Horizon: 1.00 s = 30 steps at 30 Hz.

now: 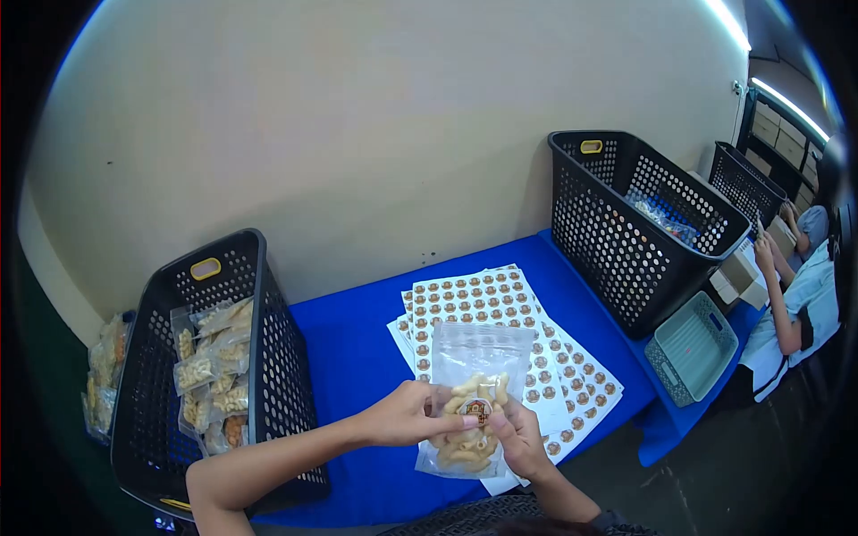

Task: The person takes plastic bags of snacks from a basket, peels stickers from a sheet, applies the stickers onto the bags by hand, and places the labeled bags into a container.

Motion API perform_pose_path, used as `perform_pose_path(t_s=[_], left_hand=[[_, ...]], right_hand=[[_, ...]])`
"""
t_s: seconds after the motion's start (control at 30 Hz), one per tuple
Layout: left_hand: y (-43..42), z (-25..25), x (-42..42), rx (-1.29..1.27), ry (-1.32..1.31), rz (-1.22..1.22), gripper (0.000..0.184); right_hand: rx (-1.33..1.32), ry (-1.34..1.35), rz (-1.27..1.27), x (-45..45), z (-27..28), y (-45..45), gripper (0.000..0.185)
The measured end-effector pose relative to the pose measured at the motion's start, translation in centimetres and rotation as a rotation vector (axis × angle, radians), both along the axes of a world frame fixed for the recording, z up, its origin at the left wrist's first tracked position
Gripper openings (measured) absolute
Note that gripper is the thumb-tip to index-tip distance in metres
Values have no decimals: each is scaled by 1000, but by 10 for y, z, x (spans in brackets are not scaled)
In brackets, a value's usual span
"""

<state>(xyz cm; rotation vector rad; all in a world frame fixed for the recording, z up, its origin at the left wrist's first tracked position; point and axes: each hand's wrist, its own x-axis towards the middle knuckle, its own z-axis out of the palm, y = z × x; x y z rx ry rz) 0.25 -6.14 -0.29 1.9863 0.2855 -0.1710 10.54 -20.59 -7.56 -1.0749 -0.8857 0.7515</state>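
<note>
A clear plastic pouch (483, 353) of pale curved snacks is held upright over the table's front part. My left hand (404, 413) grips its left side, with the thumb lying across the front. On the right side, my right hand (521, 439) holds the pouch, its thumb at a round brown-and-white sticker (475, 410) on the front. The fingers behind the pouch are hidden. Beneath and behind it lie sheets of round stickers (474, 290), overlapping at different angles.
A black basket (259, 357) with several filled pouches (214, 357) stands at left; more bagged snacks (103, 384) lie beyond it. At right are another black basket (608, 237) and a grey-green basket (688, 348). A blue cloth (335, 330) covers the table. Other people (795, 304) are at far right.
</note>
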Motion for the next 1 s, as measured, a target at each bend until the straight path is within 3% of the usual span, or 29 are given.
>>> perform_pose_path(t_s=[0.07, 0.2, 0.3, 0.53, 0.57, 0.63, 0.67, 0.8, 0.93, 1.0], left_hand=[[-2, 4, 0, -95, 17, 34, 44], [-1, -4, -1, -39, 82, 31, 45], [3, -11, -1, 37, -206, 114, 32], [6, 14, -13, -79, -54, 9, 35], [8, 14, -13, 4, -21, -7, 35], [8, 12, -14, -50, -127, 72, 34], [9, 11, -15, -109, -231, 150, 33], [21, 19, -27, -111, -205, 148, 24], [20, 32, -37, 198, -141, 31, 15], [21, 27, -38, 212, -130, -24, 18]], right_hand=[[10, -24, 17, -3, -3, -2, 35], [-26, 90, 32, -10, -8, -4, 35], [-26, 80, 56, -13, -7, -4, 37], [4, 86, 23, -22, 4, 2, 32], [-18, 86, 42, -22, 6, 2, 32], [-30, 125, 78, -23, 6, 5, 33], [-24, 120, 78, -25, 5, 7, 33], [-52, -16, 171, -24, 0, 11, 32], [73, -94, 85, -25, 6, 16, 30], [82, -118, 95, -24, 8, 19, 25]])
